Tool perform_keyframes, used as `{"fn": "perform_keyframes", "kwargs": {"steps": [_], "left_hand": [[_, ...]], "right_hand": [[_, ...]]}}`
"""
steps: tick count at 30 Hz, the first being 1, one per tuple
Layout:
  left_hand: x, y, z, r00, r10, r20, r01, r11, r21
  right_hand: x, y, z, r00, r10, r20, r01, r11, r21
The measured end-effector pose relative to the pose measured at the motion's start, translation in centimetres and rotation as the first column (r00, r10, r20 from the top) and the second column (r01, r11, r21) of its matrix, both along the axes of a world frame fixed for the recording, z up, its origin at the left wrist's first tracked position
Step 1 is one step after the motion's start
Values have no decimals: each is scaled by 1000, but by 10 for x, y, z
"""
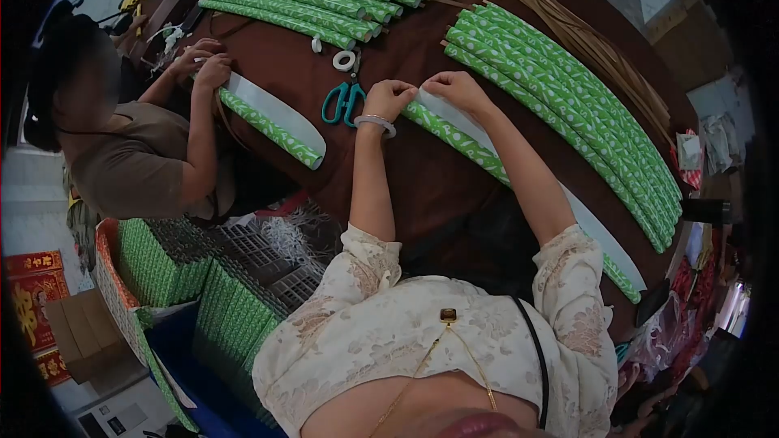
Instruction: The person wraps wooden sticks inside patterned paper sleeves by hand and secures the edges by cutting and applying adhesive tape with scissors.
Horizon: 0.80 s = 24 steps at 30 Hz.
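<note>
The left hand (391, 99) and right hand (456, 92), fingertips pinched, hold the far end of a partly rolled green-patterned sheet (459, 147), which slants across the brown-covered table (272, 53). Teal-handled scissors (344, 99) lie beside the left hand; green rolls (568, 119) lie stacked at right, and a co-worker's hands (213, 70) hold a similar sheet (272, 131) at left.

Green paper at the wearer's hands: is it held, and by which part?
The left hand holds the green paper at its far end; the right hand seems to pinch its white side.
</note>
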<state>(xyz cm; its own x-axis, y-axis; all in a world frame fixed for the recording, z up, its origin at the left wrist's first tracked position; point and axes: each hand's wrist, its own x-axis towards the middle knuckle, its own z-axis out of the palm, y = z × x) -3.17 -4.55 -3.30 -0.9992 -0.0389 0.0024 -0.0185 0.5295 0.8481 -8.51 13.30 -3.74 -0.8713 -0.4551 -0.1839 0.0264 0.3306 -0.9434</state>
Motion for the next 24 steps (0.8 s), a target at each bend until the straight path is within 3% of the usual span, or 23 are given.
{"fn": "perform_keyframes", "kwargs": {"steps": [4,10,15,17,20,23,24], "left_hand": [[-3,0,-4,999,-1,-40,1,1000,6],[0,5,4,999,10,45,-8,999,-43],[-3,5,-4,1000,17,-17,-17,1000,-19],[-2,6,-1,1000,18,-3,-18,999,-42],[-2,8,0,1000,25,-3,-26,997,-78],[-4,7,-4,999,38,8,-37,995,-91],[-5,8,-4,999,43,32,-40,995,-90]], "right_hand": [[0,0,-1,1000,-13,24,14,1000,-19],[2,0,6,1000,-2,31,2,1000,5],[4,3,13,997,50,57,-50,999,6],[-2,5,10,970,65,236,-25,985,-172],[-2,11,26,923,34,382,29,987,-158],[-2,19,24,913,43,406,62,968,-242],[2,24,35,936,12,352,60,979,-194]]}}
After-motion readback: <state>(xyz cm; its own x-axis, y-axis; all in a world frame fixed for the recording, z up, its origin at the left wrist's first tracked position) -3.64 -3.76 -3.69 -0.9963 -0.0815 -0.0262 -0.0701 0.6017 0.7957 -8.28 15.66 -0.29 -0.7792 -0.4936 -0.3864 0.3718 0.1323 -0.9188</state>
